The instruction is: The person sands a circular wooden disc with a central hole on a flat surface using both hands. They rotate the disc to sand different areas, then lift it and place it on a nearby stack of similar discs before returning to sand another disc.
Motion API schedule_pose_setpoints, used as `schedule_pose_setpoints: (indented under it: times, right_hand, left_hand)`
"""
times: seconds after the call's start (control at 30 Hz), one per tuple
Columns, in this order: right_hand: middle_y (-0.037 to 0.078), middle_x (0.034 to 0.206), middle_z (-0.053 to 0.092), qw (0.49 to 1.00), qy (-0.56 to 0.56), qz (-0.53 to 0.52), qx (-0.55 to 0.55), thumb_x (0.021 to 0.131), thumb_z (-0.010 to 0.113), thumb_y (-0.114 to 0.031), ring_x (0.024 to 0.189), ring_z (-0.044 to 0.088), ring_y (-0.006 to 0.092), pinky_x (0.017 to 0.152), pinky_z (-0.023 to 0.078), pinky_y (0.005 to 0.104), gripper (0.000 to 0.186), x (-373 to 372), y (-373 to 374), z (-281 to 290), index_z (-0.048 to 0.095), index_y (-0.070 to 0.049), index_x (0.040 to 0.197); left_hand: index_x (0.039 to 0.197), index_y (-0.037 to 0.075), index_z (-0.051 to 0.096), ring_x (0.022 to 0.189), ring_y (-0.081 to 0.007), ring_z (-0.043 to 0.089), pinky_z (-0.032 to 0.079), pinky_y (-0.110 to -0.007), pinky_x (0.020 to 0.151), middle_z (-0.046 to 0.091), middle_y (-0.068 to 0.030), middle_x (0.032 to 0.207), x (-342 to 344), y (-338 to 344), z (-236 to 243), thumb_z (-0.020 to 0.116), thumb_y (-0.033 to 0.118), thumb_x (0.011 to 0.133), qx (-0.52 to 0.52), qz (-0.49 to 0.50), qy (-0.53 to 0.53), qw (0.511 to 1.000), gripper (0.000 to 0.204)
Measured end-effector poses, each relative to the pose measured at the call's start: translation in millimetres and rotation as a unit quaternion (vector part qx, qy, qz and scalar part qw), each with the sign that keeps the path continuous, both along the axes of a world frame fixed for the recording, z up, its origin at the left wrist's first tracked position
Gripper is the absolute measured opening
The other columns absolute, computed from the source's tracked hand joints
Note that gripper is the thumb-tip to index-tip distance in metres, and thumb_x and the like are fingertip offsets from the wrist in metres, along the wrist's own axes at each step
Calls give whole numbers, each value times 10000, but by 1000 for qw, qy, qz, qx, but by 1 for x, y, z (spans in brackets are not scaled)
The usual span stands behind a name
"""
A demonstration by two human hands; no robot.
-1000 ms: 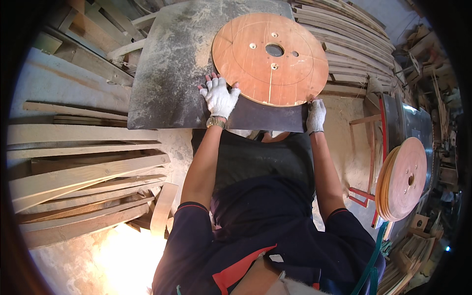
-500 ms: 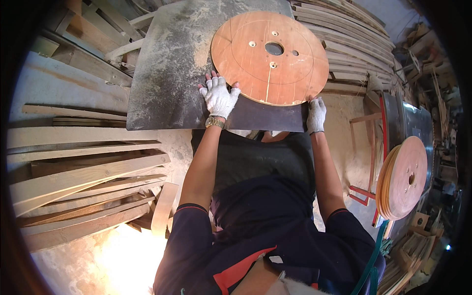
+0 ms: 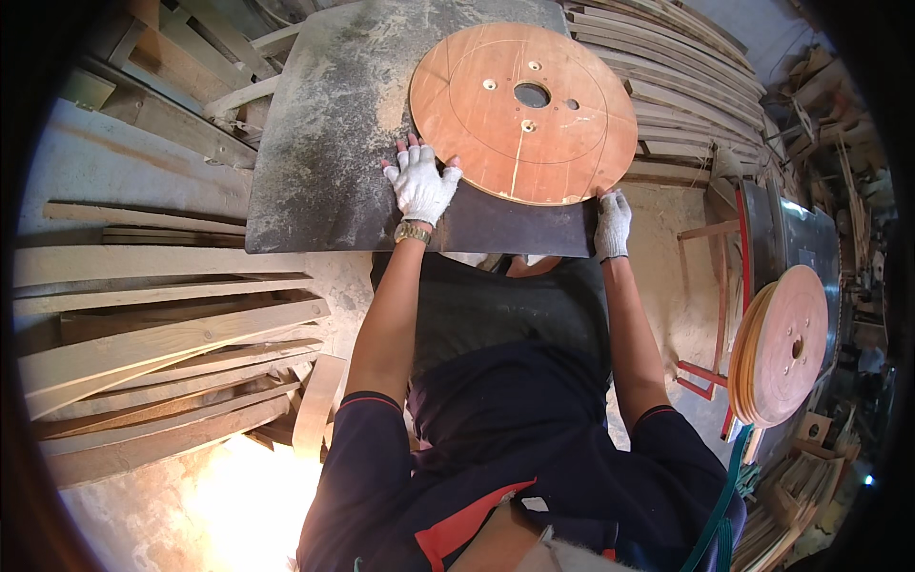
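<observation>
A large round plywood disc [image 3: 562, 157] lies flat on a dark, dust-covered tabletop [image 3: 315, 162]. It has a big centre hole, several smaller holes around that and a drawn circle. My left hand [image 3: 422, 186], in a white fingerless glove, rests at the disc's near-left edge. Its fingers are spread over the tabletop, and the thumb reaches to the rim. At the disc's near-right rim, my gloved right hand [image 3: 613, 227] has its fingers curled against the edge, beside the table's right side. Part of its grip is hidden.
Long boards [image 3: 172, 334] are stacked at my left, and more strips [image 3: 667, 76] lie beyond the table at the right. A stack of round wooden discs [image 3: 782, 348] stands on edge at the right, by a red metal frame [image 3: 701, 381].
My left hand has shifted slightly left, its thumb drawing back a little along the rim. The disc has turned very slightly clockwise. The right hand stays at the rim.
</observation>
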State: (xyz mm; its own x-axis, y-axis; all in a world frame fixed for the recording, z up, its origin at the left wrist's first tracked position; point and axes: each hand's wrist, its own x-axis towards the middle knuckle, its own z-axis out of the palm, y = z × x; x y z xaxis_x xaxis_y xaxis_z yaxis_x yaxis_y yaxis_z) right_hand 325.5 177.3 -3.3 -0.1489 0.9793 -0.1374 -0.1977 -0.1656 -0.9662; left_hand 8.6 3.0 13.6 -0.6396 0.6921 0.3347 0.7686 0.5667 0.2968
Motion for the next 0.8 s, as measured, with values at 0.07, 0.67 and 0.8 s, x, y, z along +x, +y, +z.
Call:
schedule_pose_setpoints:
  times: [0.07, 0.67, 0.8]
  right_hand:
    - [-67, 830, 561, 1000, -6, 1, 0, 972, 703, -120, 738, 469, 64, 693, 386, 246, 114, 1, -1, 2, 626, -126, 888]
    - [-59, 816, 570, 999, -40, -13, -35, 980, 720, -153, 731, 477, 64, 676, 394, 262, 109, 9, 1, 4, 648, -76, 949]
    - [-72, 821, 537, 999, -25, -26, 5, 997, 690, -150, 732, 443, 50, 658, 365, 252, 117, 4, -4, 9, 610, -105, 925]
  left_hand:
    - [1301, -3, 661, 1527, -421, 388, 170, -715, 1230, 505, -231, 1599, -1, 0, 0, 608, 582, 925, -2, 0, 5, 1000, 698]
    - [1311, 4, 658, 1532, -437, 371, 178, -726, 1218, 496, -224, 1608, -13, 2, 2, 613, 590, 924, -22, -18, 6, 1000, 704]
    - [1328, 2, 656, 1529, -434, 377, 175, -722, 1223, 500, -218, 1606, -15, 3, 1, 613, 595, 926, -24, -23, 4, 999, 717]
